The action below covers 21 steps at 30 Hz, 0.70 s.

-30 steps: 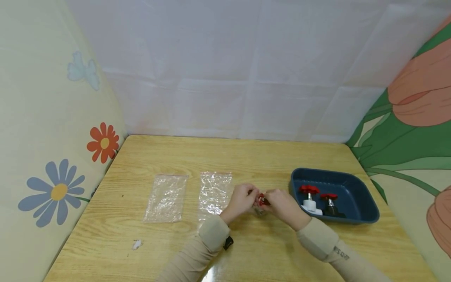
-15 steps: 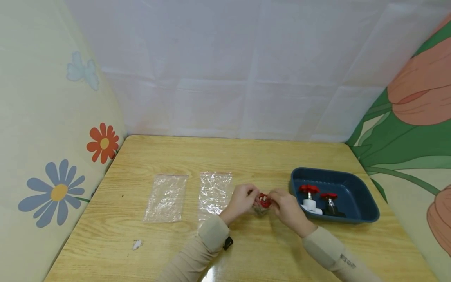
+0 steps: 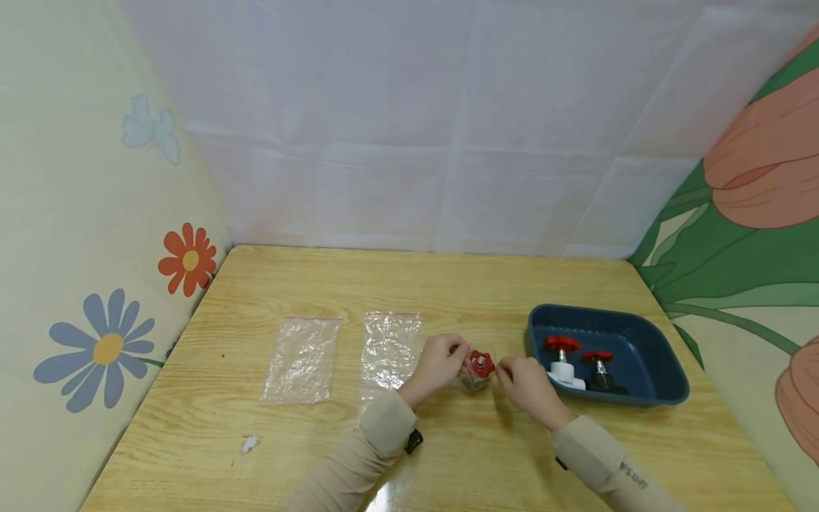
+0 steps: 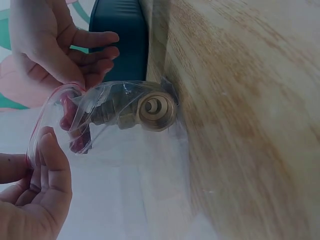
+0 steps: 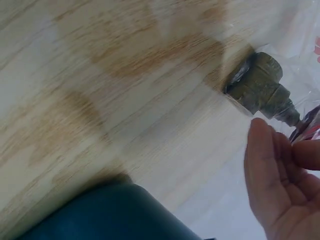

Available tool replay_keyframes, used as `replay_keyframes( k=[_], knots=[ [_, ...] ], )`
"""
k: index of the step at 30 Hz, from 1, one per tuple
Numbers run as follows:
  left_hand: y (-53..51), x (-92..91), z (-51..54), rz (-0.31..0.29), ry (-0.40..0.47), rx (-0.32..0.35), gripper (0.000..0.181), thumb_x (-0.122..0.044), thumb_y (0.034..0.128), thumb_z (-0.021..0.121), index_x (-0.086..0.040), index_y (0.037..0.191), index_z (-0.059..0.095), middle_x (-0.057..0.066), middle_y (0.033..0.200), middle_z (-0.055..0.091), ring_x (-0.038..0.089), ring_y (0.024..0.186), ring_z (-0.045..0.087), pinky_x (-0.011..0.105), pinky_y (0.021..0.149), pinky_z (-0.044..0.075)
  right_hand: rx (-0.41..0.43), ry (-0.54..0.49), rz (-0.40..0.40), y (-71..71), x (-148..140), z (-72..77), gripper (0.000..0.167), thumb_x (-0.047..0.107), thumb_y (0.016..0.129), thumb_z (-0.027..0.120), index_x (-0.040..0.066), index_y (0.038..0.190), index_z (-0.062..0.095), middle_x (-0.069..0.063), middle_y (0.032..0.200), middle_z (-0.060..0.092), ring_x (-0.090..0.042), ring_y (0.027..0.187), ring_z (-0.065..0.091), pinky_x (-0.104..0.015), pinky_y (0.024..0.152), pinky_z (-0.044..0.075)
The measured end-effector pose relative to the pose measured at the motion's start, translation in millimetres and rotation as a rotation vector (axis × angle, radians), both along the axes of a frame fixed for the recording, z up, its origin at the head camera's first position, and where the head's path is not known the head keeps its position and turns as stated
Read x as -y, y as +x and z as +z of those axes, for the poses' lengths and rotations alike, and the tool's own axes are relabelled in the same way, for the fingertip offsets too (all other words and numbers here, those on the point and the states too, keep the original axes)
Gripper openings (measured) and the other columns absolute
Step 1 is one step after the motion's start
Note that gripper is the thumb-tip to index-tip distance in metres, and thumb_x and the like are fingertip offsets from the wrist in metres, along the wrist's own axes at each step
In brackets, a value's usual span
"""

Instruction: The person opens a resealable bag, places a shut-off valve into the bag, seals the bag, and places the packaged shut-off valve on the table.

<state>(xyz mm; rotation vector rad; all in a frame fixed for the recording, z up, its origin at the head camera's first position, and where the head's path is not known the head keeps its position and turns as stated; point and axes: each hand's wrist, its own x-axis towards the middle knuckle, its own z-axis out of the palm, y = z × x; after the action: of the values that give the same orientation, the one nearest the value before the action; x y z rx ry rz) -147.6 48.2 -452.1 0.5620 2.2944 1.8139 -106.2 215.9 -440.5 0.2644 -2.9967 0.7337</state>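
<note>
R hand (image 3: 527, 387) has moved out from over the red wheel (image 3: 482, 363) since 1 s ago, now approx 4 o'clk of it, so the wheel shows more fully. L hand (image 3: 441, 363) abt same spot, 9 o'clk.

Grip: L pinches the red-edged lip of the clear bag (image 4: 50, 112); R fingertips look pinched on the opp. side of the lip, tho contact is partly hidden. Brass valve (image 4: 107, 112) w/ that wheel is inside the bag, roughly upright, wheel close to the mouth; can't tell if its base bears on the table (image 3: 358, 281).

Tray (image 3: 621, 321) at 3 o'clk has white valve (image 3: 563, 373) & dark valve (image 3: 599, 377); two flat bags (image 3: 303, 359) out toward 9 o'clk.

Risks, my guess: wheel so near the lip may snag the zip strip; valve looks heavy, so bag could tip if either pinch slips; body's edges could pierce thin film if pulled tight.
</note>
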Motion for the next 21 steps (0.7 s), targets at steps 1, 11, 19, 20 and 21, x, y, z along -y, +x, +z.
replay_keyframes(
  k=[1, 11, 19, 20, 21],
  knots=[
    [0.1, 0.0, 0.1, 0.001, -0.007, -0.002, 0.016, -0.002, 0.0888, 0.053, 0.007, 0.079, 0.062, 0.003, 0.062, 0.057, 0.027, 0.057, 0.060, 0.019, 0.046, 0.048, 0.002, -0.010, 0.001, -0.2, -0.2, 0.0, 0.012, 0.000, 0.081, 0.058, 0.002, 0.071, 0.064, 0.001, 0.058, 0.054, -0.010, 0.051, 0.046, -0.026, 0.047, 0.040],
    [-1.5, 0.6, -0.8, 0.001, -0.011, 0.050, 0.015, -0.003, 0.0894, 0.052, 0.005, 0.083, 0.063, 0.004, 0.064, 0.058, 0.023, 0.057, 0.060, 0.022, 0.047, 0.049, 0.007, -0.031, -0.054, -0.2, -1.1, 3.5, 0.015, 0.004, 0.075, 0.059, 0.009, 0.061, 0.061, 0.003, 0.053, 0.051, -0.009, 0.049, 0.042, -0.025, 0.047, 0.036],
    [-2.0, 0.7, -1.0, 0.008, -0.001, 0.065, 0.015, -0.002, 0.0894, 0.052, 0.006, 0.082, 0.063, 0.004, 0.063, 0.059, 0.027, 0.059, 0.061, 0.022, 0.047, 0.050, -0.031, -0.026, -0.041, -0.8, -2.7, 5.7, 0.021, 0.005, 0.075, 0.062, 0.011, 0.055, 0.058, 0.006, 0.048, 0.046, -0.008, 0.045, 0.038, -0.024, 0.044, 0.033],
    [-2.2, 0.6, -1.2, 0.008, 0.006, 0.066, 0.015, -0.002, 0.0893, 0.052, 0.007, 0.082, 0.062, 0.005, 0.063, 0.059, 0.026, 0.058, 0.061, 0.023, 0.048, 0.051, -0.036, -0.027, -0.042, -0.8, -2.6, 6.1, 0.021, 0.005, 0.074, 0.062, 0.011, 0.055, 0.057, 0.006, 0.047, 0.045, -0.008, 0.045, 0.038, -0.024, 0.044, 0.033],
    [-2.4, 0.5, -1.5, 0.008, 0.011, 0.069, 0.015, -0.002, 0.0893, 0.052, 0.007, 0.083, 0.062, 0.005, 0.063, 0.059, 0.025, 0.057, 0.061, 0.024, 0.048, 0.051, -0.039, -0.030, -0.042, -0.7, -2.7, 6.6, 0.021, 0.005, 0.074, 0.062, 0.011, 0.054, 0.057, 0.006, 0.047, 0.045, -0.008, 0.044, 0.037, -0.023, 0.044, 0.033]
  ],
)
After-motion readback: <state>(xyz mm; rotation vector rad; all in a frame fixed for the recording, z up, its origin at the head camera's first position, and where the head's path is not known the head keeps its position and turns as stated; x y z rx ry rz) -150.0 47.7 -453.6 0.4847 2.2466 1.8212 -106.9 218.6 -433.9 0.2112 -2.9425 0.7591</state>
